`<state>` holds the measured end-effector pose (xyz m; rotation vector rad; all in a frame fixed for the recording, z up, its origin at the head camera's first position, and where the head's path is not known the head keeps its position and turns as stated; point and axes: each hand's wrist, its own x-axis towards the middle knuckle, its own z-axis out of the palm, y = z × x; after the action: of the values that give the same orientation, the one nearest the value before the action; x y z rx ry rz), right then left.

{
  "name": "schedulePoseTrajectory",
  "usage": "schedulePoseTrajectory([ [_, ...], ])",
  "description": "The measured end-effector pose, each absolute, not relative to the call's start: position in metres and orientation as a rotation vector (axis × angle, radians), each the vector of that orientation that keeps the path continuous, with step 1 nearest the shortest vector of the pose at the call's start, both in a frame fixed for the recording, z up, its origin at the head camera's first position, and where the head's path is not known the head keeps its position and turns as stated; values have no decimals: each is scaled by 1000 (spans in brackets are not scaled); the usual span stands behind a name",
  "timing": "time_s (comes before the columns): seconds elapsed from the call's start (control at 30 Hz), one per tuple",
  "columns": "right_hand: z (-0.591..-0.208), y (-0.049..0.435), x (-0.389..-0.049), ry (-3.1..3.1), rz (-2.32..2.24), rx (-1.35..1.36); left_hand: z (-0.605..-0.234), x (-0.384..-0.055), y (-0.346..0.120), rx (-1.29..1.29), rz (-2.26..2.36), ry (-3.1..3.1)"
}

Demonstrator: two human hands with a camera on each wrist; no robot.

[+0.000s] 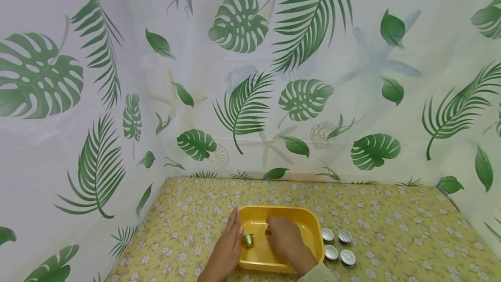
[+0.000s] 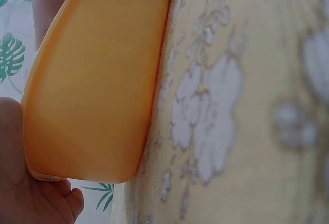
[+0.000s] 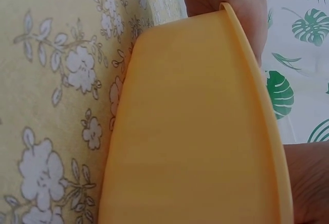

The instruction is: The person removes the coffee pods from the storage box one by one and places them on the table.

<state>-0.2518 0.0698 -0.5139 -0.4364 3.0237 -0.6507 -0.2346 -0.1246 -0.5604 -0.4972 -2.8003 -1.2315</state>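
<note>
A yellow plastic tray (image 1: 274,266) sits on the table. My left hand (image 1: 228,247) holds its left rim, fingers along the outside and thumb at the rim. From the left wrist, this hand (image 2: 36,198) shows at the tray's corner with bent fingers. Inside the tray, near my left thumb, lies a shiny green coffee capsule (image 1: 248,240). My right hand (image 1: 283,236) reaches over the near side into the tray, its fingers curled downward; whether they hold anything is hidden. In the right wrist view the tray's outer wall (image 3: 190,121) covers the right fingers.
Just right of the tray stand several small round capsules (image 1: 331,252) with pale lids. A yellow flowered cloth (image 1: 403,225) covers the table. White sheeting (image 1: 250,142) with green leaf prints hangs behind and along both sides.
</note>
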Motion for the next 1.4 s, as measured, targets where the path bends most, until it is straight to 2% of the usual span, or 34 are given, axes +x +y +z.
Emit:
schedulePoseTrajectory([
  [0.73,-519,68,-253,3077,-615,-412,-558,-235,-125,-500,-1242,-2793],
  [1.4,-518,75,-249,2952,-897,-493,-557,-233,-124,-499,-1242,-2800],
])
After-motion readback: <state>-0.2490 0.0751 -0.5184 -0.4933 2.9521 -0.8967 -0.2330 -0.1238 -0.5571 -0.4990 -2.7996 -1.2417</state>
